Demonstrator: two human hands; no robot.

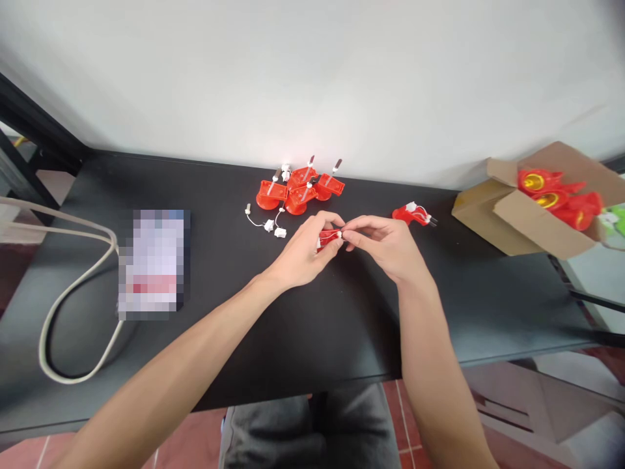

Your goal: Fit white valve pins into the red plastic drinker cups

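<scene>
My left hand is closed round a red plastic housing, with a white wire and small white parts showing in it. At the housing's right end my right hand pinches with thumb and fingertips; what lies between them is too small to make out. Just beyond my hands stand several red plastic housings in a group, with round bases and metal strips sticking up. Left of my left hand lie white connectors on thin wires. Another red piece with white wiring and two metal prongs lies beyond my right hand.
An open cardboard box at the right holds several red parts with gold-coloured rings. Something green shows beside it. On the left, a blurred-out rectangular object lies near a looped pale cable. A white wall borders the black table.
</scene>
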